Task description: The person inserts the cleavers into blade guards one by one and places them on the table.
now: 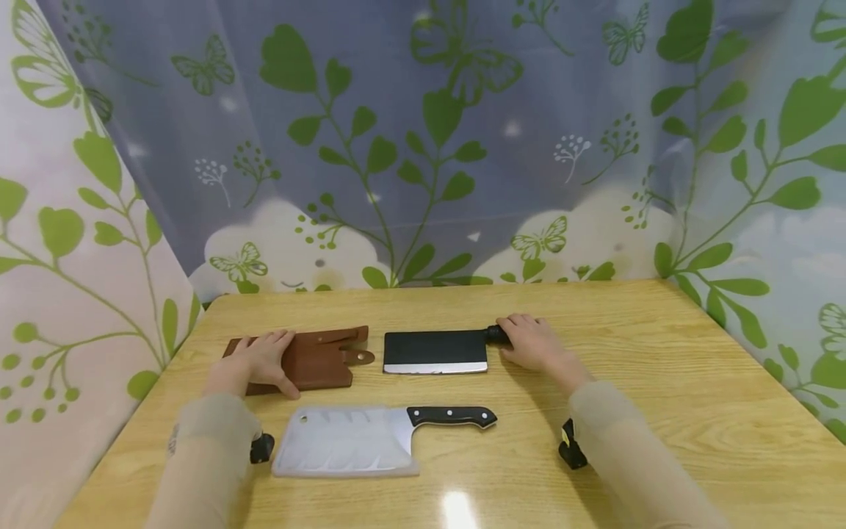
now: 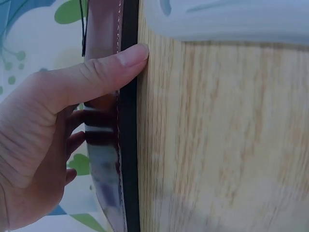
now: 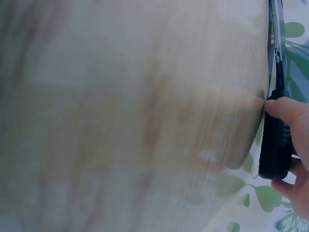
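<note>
In the head view my left hand (image 1: 262, 360) spans a brown leather knife sheath (image 1: 324, 365) at the left of the table. Its thumb lies over the near edge, and the curled fingers reach across to the far side. A black cleaver (image 1: 435, 345) with a bright cutting edge lies right of the sheath, its blade pointing left. My right hand (image 1: 532, 342) grips its black handle; the right wrist view shows the thumb and fingers around that handle (image 3: 275, 140). Nearer to me is a second cleaver (image 1: 452, 416), its blade inside a translucent white guard (image 1: 346, 444).
The wooden table (image 1: 661, 411) carries all these things. A curtain (image 1: 423, 147) with green leaves and butterflies hangs behind its far edge and along both sides. The sheathed cleaver lies between my two forearms.
</note>
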Available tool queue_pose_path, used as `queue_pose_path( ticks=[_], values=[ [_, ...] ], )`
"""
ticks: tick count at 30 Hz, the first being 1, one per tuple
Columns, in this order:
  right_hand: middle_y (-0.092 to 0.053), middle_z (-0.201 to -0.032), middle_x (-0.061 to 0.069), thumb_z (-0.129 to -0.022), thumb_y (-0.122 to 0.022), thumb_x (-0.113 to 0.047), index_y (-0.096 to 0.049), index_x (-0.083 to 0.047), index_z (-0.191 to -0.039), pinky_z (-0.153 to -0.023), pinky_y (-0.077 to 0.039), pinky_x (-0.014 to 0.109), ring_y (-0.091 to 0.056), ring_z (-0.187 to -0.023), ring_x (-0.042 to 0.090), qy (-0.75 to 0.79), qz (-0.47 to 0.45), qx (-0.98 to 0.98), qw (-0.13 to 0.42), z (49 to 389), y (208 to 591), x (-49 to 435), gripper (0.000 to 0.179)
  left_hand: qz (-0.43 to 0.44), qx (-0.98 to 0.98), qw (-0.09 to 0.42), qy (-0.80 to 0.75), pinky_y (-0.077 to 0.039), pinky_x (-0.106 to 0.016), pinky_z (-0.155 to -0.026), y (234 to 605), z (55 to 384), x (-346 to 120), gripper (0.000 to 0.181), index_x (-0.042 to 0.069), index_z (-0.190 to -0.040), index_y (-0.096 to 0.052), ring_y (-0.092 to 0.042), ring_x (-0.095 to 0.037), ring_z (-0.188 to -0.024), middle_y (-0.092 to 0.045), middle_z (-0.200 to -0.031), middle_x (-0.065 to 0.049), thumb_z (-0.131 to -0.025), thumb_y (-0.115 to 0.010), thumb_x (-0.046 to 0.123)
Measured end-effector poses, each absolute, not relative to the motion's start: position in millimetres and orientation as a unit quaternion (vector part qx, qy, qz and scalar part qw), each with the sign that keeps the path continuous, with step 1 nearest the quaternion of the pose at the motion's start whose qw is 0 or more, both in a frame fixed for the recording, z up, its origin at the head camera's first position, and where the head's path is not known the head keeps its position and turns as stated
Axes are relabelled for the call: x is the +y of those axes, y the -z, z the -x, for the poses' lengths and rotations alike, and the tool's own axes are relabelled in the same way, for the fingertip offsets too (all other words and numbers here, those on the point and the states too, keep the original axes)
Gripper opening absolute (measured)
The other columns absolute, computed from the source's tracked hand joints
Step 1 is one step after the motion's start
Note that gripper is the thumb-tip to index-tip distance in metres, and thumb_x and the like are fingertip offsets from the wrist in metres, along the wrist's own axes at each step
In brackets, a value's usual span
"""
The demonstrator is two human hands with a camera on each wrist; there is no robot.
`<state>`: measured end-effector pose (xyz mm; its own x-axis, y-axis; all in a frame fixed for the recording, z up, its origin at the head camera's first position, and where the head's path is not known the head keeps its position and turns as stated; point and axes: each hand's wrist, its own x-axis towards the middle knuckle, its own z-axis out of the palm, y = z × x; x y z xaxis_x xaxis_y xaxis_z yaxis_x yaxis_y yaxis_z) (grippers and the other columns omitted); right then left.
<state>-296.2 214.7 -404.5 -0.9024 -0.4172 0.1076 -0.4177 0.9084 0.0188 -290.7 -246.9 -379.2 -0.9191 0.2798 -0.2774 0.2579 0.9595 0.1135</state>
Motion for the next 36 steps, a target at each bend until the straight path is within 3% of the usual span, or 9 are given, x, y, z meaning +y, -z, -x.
queue_pose_path(
  ticks=[7, 16, 21, 24, 28, 36],
  values=[
    [-0.054, -0.113, 0.017, -0.085, -0.067, -0.03, -0.052, -0.001, -0.125, -0.085, -0.04, 0.053, -0.051, -0.107, 0.035, -0.002, -0.22, -0.973, 0.064, 294.7, 404.2, 213.1, 0.052, -0.119, 0.98, 0.156, -0.028, -0.013, -0.066, -0.099, 380.6, 284.7, -248.2, 0.126, -0.009, -0.142, -0.021, -0.02, -0.052, -0.128, -0.021, -0.142, -0.034, -0.056, -0.076, 0.064],
    [-0.054, -0.093, 0.009, -0.085, -0.065, -0.036, -0.058, -0.008, -0.122, -0.065, -0.045, 0.04, -0.053, -0.078, 0.022, -0.015, -0.265, -0.964, 0.021, 295.4, 407.7, 220.3, 0.047, -0.112, 0.977, 0.179, -0.042, -0.013, -0.068, -0.098, 389.6, 279.5, -257.2, 0.132, -0.009, -0.143, -0.015, -0.016, -0.054, -0.128, -0.016, -0.143, -0.037, -0.055, -0.073, 0.07],
    [-0.057, -0.096, 0.006, -0.084, -0.066, -0.034, -0.061, -0.005, -0.112, -0.072, -0.047, 0.04, -0.058, -0.084, 0.022, -0.033, -0.306, -0.951, 0.01, 294.2, 406.0, 226.0, 0.04, -0.133, 0.98, 0.14, -0.043, -0.024, -0.065, -0.095, 392.5, 282.0, -257.7, 0.129, -0.012, -0.14, -0.024, -0.03, -0.052, -0.123, -0.031, -0.135, -0.037, -0.053, -0.074, 0.069],
    [-0.059, -0.093, 0.005, -0.085, -0.066, -0.03, -0.061, -0.004, -0.106, -0.068, -0.046, 0.037, -0.057, -0.078, 0.019, -0.067, -0.314, -0.947, 0.005, 293.3, 402.4, 228.6, 0.034, -0.14, 0.982, 0.115, -0.045, -0.028, -0.064, -0.093, 393.3, 281.8, -258.2, 0.126, -0.012, -0.138, -0.027, -0.035, -0.053, -0.118, -0.036, -0.129, -0.037, -0.053, -0.074, 0.069],
    [-0.058, -0.084, 0.0, -0.084, -0.066, -0.027, -0.06, -0.006, -0.102, -0.057, -0.037, 0.03, -0.047, -0.064, 0.012, -0.108, -0.314, -0.943, 0.011, 289.3, 397.2, 232.8, 0.027, -0.152, 0.985, 0.075, -0.034, -0.026, -0.066, -0.092, 393.6, 279.3, -261.6, 0.127, -0.009, -0.138, -0.029, -0.035, -0.054, -0.117, -0.036, -0.128, -0.036, -0.052, -0.072, 0.072],
    [-0.057, -0.08, -0.004, -0.082, -0.068, -0.025, -0.061, -0.007, -0.103, -0.052, -0.03, 0.026, -0.039, -0.058, 0.008, -0.109, -0.315, -0.942, 0.05, 275.5, 389.4, 244.6, 0.028, -0.206, 0.978, -0.032, 0.004, -0.025, -0.063, -0.095, 381.0, 271.1, -260.7, 0.126, -0.006, -0.139, -0.03, -0.034, -0.05, -0.118, -0.037, -0.128, -0.033, -0.05, -0.07, 0.074]
  ],
)
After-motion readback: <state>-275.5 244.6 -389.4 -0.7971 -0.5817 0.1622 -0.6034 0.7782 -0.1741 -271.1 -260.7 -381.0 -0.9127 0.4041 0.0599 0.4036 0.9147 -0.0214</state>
